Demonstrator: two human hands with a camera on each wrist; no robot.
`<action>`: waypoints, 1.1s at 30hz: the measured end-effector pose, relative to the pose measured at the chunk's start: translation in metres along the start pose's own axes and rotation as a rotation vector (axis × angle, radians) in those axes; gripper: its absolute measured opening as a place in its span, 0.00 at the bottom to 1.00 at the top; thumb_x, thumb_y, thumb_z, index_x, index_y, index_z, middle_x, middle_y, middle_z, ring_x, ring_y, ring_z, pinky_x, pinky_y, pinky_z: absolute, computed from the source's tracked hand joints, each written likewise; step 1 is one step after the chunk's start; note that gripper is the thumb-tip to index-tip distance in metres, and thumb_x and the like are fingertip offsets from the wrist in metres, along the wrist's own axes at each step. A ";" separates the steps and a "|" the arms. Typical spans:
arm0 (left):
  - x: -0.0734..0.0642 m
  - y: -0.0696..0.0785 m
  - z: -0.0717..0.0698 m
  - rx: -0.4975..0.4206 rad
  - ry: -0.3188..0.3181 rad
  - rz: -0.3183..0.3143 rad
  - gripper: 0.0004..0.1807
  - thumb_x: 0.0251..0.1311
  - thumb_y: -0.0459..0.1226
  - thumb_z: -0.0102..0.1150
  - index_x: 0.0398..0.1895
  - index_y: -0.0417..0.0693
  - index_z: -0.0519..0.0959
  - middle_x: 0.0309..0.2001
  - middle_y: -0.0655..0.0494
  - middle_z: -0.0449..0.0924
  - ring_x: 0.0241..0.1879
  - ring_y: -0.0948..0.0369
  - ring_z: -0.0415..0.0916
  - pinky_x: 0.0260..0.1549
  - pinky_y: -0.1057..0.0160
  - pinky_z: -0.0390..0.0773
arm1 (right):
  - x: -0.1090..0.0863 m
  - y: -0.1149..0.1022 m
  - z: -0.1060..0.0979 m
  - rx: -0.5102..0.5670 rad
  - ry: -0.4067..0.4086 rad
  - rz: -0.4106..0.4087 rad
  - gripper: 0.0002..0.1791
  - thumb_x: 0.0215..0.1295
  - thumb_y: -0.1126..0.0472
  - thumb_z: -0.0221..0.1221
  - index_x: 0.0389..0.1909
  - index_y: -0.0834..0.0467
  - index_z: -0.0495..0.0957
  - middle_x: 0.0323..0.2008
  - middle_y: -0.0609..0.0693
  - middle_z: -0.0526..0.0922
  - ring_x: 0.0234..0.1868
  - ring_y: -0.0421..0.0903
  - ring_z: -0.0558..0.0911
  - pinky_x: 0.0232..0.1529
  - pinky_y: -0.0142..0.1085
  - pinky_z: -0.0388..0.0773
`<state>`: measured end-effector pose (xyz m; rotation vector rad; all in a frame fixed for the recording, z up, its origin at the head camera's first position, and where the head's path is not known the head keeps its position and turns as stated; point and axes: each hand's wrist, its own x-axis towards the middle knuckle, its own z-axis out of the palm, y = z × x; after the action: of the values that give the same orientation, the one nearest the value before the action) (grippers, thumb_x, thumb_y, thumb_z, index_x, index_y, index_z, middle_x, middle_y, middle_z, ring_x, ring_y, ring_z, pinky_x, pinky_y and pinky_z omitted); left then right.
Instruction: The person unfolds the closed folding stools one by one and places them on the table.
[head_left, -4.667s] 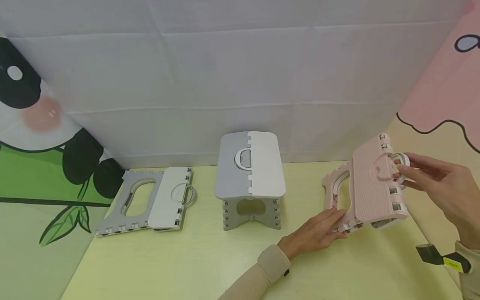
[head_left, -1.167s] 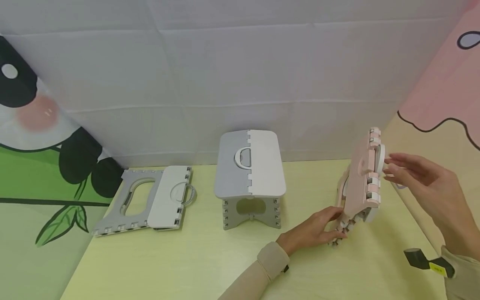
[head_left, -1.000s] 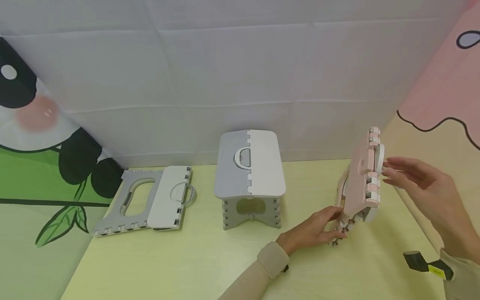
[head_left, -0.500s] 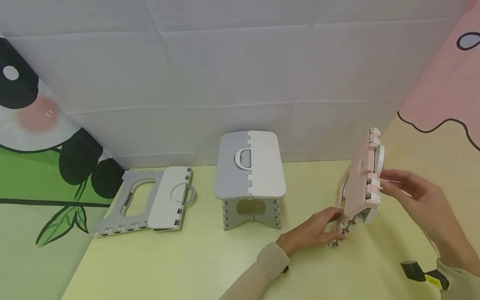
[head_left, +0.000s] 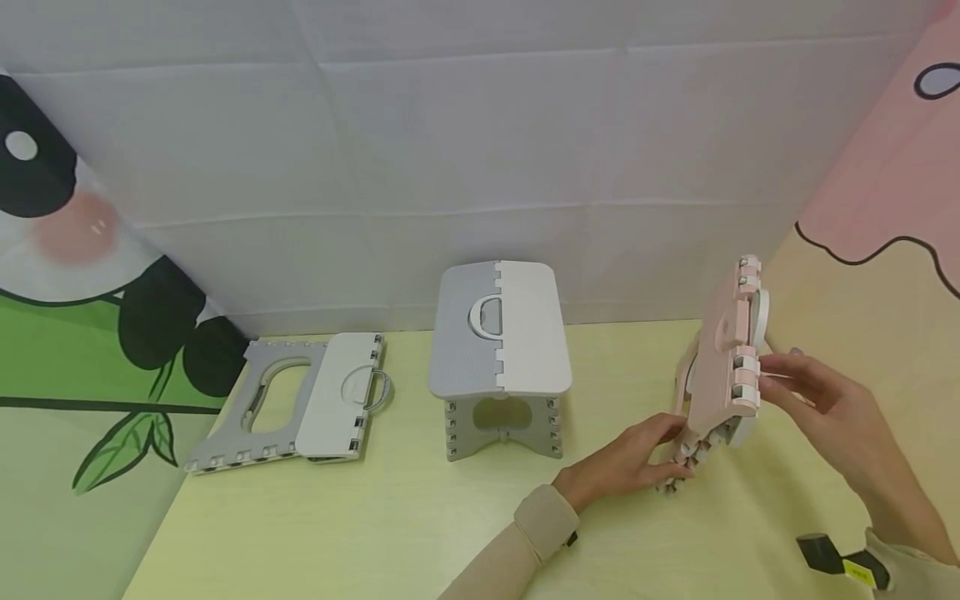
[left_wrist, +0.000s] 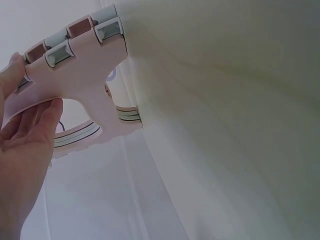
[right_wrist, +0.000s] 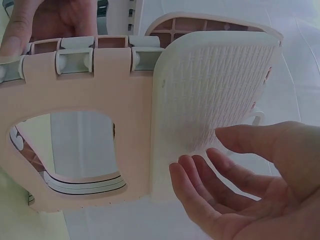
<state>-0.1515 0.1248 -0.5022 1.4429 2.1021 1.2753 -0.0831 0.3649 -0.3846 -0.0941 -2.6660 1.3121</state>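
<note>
Left hand point(head_left: 626, 457) pinches the pink-and-white plastic folding stool point(head_left: 716, 375) near the right edge of the pale yellow tabletop point(head_left: 352, 533).
The right hand point(head_left: 832, 417) has dropped below its curved white handle point(head_left: 761, 318), fingers loosely spread; I judge the left mostly steadies it.

Head view: taken from above the near side of the counter point(head_left: 360, 525), facing forward and down to the far white cloth point(head_left: 450, 167); widest and most distant of the three.
Left wrist view: close by the left hand point(left_wrist: 25, 155), tilted, the counter's surface standing steeply along the picture's right side.
Right wrist view: close by the right hand point(right_wrist: 250, 175), facing the white panel point(right_wrist: 210, 90) of the pink stool point(head_left: 723, 358).
Shared: pink stool and left hand, all views; right hand, head and right wrist.
</note>
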 end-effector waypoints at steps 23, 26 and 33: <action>0.000 -0.002 0.002 -0.006 0.002 0.006 0.33 0.70 0.37 0.64 0.73 0.39 0.60 0.67 0.49 0.69 0.71 0.69 0.63 0.65 0.78 0.63 | -0.011 0.021 0.013 0.016 -0.004 -0.031 0.16 0.73 0.60 0.64 0.59 0.55 0.79 0.46 0.20 0.79 0.46 0.17 0.77 0.39 0.16 0.72; 0.000 -0.001 0.001 -0.009 0.002 0.009 0.34 0.70 0.37 0.64 0.73 0.39 0.60 0.67 0.49 0.68 0.71 0.69 0.63 0.66 0.76 0.64 | -0.011 0.024 0.015 0.007 -0.005 -0.033 0.16 0.72 0.60 0.64 0.59 0.56 0.79 0.46 0.19 0.78 0.46 0.16 0.76 0.39 0.16 0.72; -0.001 0.001 0.000 -0.011 0.003 0.016 0.34 0.70 0.36 0.64 0.73 0.38 0.60 0.67 0.48 0.68 0.71 0.69 0.63 0.66 0.77 0.63 | -0.013 0.030 0.020 0.021 -0.003 -0.037 0.17 0.72 0.61 0.65 0.58 0.59 0.79 0.45 0.19 0.79 0.46 0.16 0.76 0.40 0.16 0.72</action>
<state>-0.1509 0.1242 -0.5017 1.4564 2.0861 1.2943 -0.0740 0.3656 -0.4216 -0.0396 -2.6425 1.3294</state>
